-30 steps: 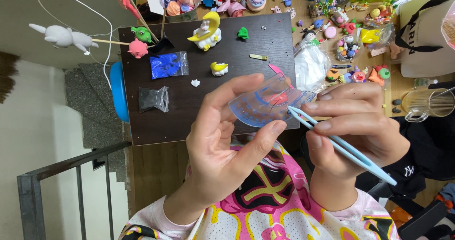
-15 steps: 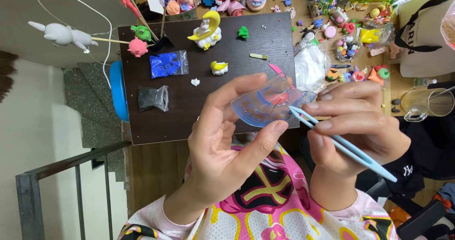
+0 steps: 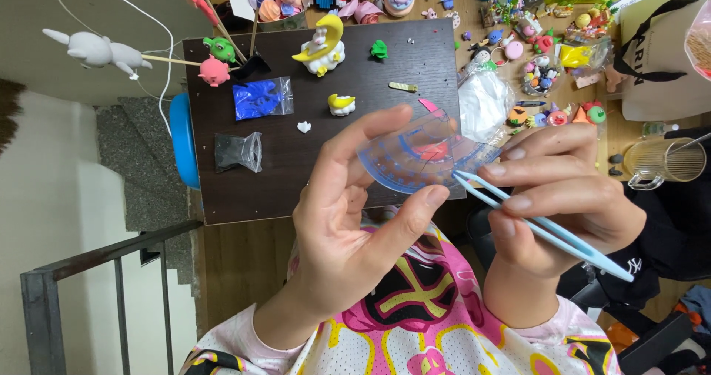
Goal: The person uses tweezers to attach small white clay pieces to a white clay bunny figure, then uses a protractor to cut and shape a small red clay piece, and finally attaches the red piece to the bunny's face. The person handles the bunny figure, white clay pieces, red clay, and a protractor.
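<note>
Head-camera view, looking down over a cluttered craft table: the person's left hand pinches a clear blue plastic half-round protractor between thumb below and fingers above, holding it in the air above the near edge of a dark brown wooden board; something small and pink shows through the protractor's middle, though whether it sits on it or behind it cannot be told; the right hand is closed around pale blue plastic tweezers, whose tips meet the protractor's straight edge beside the left thumb, the handle slanting down and away to the right; on the board, well apart from the hands, lie a blue zip bag, a small clear bag with dark contents, a yellow moon-shaped clay figure on a white base, a smaller yellow-and-white clay piece and a green clay bit; beyond the board, many small coloured clay figures crowd the tabletop; a ribbed clear cup stands to the right.
</note>
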